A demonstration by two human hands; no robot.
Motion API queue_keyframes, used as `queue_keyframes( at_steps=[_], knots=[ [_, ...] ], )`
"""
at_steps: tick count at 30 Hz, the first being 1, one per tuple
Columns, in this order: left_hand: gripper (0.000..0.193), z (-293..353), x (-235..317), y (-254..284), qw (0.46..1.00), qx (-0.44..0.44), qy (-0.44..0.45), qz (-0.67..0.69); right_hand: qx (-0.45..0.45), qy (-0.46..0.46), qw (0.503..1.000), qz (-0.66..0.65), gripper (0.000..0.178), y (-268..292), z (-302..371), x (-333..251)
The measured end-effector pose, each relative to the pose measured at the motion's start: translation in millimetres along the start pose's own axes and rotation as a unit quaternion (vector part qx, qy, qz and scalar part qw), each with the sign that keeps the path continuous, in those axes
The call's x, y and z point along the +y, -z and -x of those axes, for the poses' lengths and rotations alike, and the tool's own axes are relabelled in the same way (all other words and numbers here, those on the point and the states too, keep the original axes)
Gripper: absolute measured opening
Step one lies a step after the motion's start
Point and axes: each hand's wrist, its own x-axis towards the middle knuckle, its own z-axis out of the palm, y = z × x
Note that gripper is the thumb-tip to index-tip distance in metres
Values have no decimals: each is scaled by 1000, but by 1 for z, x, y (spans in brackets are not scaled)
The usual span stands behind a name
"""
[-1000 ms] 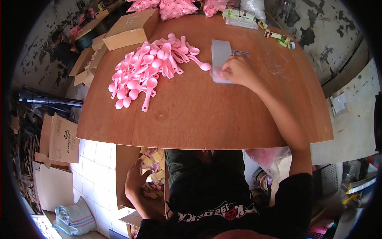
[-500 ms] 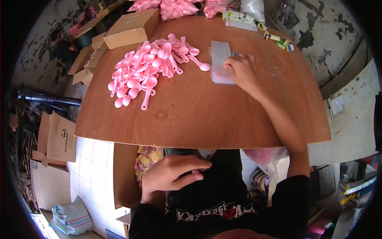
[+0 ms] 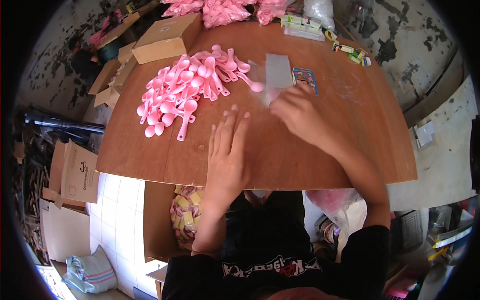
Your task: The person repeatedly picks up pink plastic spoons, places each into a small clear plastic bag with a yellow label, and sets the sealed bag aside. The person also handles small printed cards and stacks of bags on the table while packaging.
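My left hand (image 3: 227, 150) lies flat on the tabletop (image 3: 150, 160), fingers spread, grip wide and empty, near the front edge. My right hand (image 3: 297, 112) rests on a clear plastic bag (image 3: 272, 75) mid-tabletop; cannot tell how its grip stands. Pink plastic spoons (image 3: 187, 90) heaped toward the far-left corner, beside a cardboard box (image 3: 165, 37).

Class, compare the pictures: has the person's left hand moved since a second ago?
Yes. The left hand has risen from below the table's near edge onto the wooden table, and now lies flat beside the pile of pink spoons.
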Motion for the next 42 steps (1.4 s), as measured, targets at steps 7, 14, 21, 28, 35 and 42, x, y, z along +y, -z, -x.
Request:
queue_keyframes(
  at_steps=[7,14,21,28,35,42],
  knots=[
    [30,1,-18,-1,982,2,-99,158,-89,11,966,-244,7,38,5,-50],
    [25,0,-12,-7,891,48,174,416,-11,-174,977,123,18,14,44,62],
    [22,-3,-18,-8,828,86,244,497,-59,-292,950,92,15,12,50,69],
    [18,2,-29,-2,817,120,275,492,49,-225,972,46,14,25,35,70],
    [18,6,-31,9,815,78,275,504,138,-262,915,-273,17,62,-12,-37],
    [15,11,-28,16,822,10,208,529,68,-185,940,-280,13,56,-35,-53]
  ],
)
